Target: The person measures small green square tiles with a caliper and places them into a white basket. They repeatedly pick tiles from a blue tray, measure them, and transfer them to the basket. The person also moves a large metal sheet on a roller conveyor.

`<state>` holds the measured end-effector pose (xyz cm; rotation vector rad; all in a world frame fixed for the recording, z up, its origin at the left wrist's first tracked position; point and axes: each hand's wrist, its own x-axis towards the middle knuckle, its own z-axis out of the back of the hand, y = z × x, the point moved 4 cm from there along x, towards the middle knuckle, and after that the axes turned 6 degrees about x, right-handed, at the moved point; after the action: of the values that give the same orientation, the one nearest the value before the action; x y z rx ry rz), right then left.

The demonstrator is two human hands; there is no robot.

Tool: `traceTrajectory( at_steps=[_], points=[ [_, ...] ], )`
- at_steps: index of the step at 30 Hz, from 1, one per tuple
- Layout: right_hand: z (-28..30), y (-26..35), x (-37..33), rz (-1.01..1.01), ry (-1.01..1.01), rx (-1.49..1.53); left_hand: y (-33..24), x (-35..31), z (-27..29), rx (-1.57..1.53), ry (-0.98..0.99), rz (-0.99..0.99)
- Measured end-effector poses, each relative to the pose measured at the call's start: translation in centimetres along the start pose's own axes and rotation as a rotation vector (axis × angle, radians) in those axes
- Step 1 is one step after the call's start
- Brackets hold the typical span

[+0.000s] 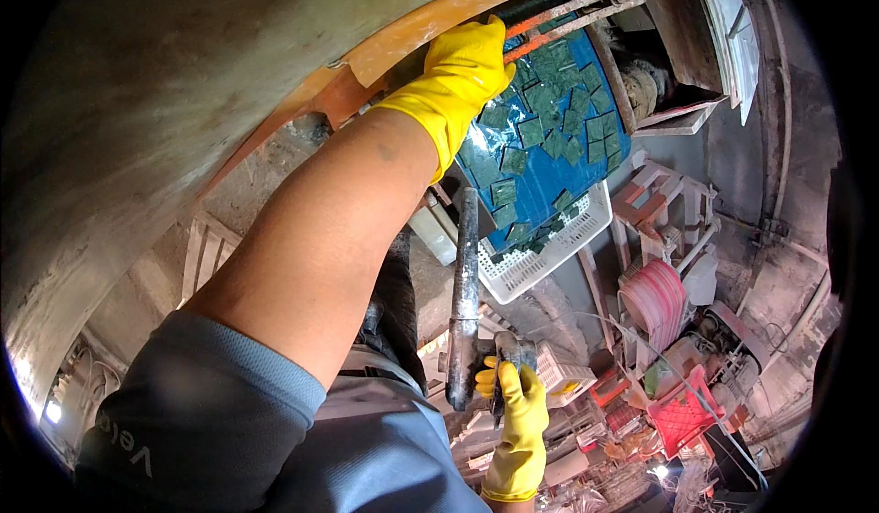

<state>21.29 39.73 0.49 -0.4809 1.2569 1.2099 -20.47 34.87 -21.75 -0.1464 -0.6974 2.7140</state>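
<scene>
My left hand [464,69], in a yellow rubber glove, reaches across to the top and is closed at the near end of a worn orange metal bar handle [568,23]. Below that handle, many dark green square pieces [543,101] lie scattered on a wet blue surface [586,60]. Some of them reach the white perforated basket [586,229] at its lower edge. My right hand [517,421], also gloved in yellow, has its fingers wrapped round a dark metal lever [499,389] beside a dirty upright pipe [465,284].
A large curved drum-like wall [183,64] with an orange rim [430,9] fills the upper left. To the right stand a pinkish dusty rack [655,197], a stack of round pink-striped things [653,298] and a red crate [682,412]. A white crate [560,376] sits near my right hand.
</scene>
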Motion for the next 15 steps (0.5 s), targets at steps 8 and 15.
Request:
traceTrajectory(
  at_steps=[8, 15],
  points=[
    [-0.11, 0.53, -0.11, 0.013, 0.017, -0.011, -0.01, -0.08, 0.28, 0.013, -0.020, -0.020],
    [-0.07, 0.57, 0.11, 0.005, 0.033, -0.018, -0.13, -0.08, -0.05, 0.046, -0.052, -0.014]
  ],
)
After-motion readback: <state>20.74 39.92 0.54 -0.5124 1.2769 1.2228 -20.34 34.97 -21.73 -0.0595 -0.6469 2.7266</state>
